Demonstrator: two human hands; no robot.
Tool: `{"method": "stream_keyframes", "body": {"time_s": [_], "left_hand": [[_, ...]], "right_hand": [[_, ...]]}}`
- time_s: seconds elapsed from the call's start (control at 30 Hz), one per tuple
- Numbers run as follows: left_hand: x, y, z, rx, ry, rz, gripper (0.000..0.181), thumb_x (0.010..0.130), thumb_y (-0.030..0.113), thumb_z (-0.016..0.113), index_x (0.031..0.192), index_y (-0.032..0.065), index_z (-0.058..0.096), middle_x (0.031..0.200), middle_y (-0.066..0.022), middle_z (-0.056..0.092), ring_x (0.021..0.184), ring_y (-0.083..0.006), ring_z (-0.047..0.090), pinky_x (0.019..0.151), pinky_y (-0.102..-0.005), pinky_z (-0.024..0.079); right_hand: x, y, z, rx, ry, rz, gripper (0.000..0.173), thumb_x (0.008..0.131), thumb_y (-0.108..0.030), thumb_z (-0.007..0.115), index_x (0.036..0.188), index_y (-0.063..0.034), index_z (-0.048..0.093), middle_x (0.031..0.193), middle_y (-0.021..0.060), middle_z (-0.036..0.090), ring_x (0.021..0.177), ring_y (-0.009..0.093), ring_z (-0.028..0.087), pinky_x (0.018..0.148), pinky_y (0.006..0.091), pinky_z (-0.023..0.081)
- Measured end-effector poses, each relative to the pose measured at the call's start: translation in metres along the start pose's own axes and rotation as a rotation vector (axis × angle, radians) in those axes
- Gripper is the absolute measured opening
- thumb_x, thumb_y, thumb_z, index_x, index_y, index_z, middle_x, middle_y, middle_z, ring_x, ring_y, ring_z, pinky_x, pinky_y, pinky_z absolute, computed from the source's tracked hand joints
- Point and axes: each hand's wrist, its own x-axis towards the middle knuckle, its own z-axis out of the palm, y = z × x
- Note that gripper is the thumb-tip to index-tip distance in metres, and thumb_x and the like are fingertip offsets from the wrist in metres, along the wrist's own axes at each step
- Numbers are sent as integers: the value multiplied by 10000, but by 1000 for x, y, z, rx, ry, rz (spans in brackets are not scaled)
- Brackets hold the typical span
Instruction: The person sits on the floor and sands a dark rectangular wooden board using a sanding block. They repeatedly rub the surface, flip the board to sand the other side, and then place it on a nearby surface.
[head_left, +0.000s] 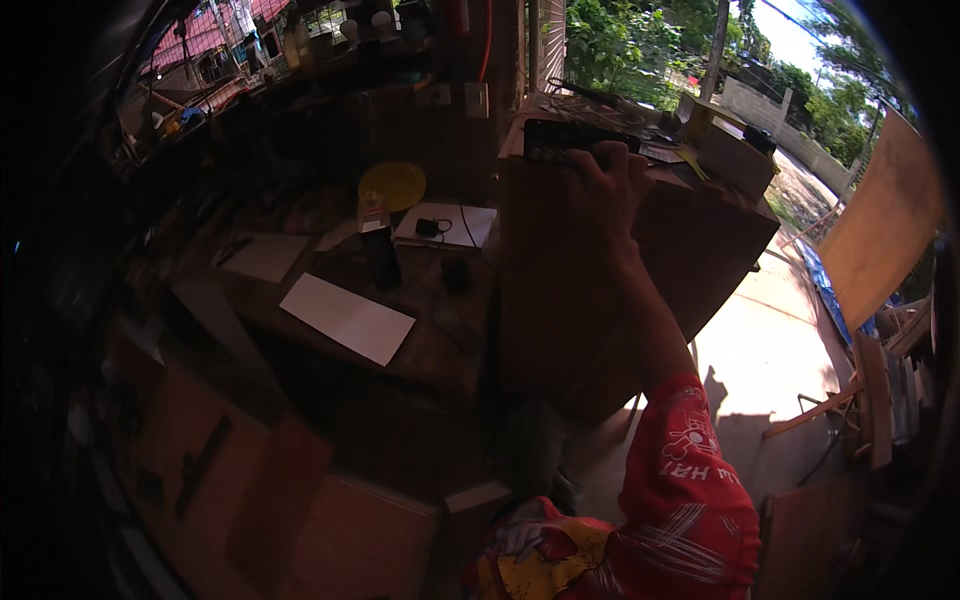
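Observation:
My right hand (616, 174) reaches forward over the top front edge of a brown wooden cabinet (559, 300). Its fingers are bent around the near right part of a dark flat object (551, 139), which looks like a phone. The thumb side is partly in shadow. A white cable (600, 111) lies coiled behind that object, and a box (731, 154) stands to the right of the hand. My left hand is out of view. Before me on a low wooden table (450, 337) lies a white rectangular sheet or panel (349, 319), with a dark phone-like object (381, 259) behind it.
A yellow round object (393, 186) and a white flat item (476, 225) bearing a small black adapter (427, 227) are farther back. Wooden boards (360, 532) fill the lower left. At right, a curved plywood sheet (881, 225) stands beside sunlit concrete ground (780, 337).

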Motion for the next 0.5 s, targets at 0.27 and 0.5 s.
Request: {"method": "stream_keyframes", "body": {"time_s": [0.27,0.5], "left_hand": [[22,-2,17,6,-31,3,460,1094,434,571,893,24,620,755,-68,583,702,-184,560,669,-344,479],[25,2,27,20,-20,-18,480,1088,459,575,913,18,641,771,-76,607,720,-194,575,678,-347,485]], "right_hand": [[2,5,26,-87,30,-16,165,816,-252,776,960,-331,769,1201,-61,577,1151,246,489,923,510,372],[2,8,39,-91,84,-43,135,795,-256,829,862,-277,715,1186,-76,585,1134,247,489,887,498,344]]}}
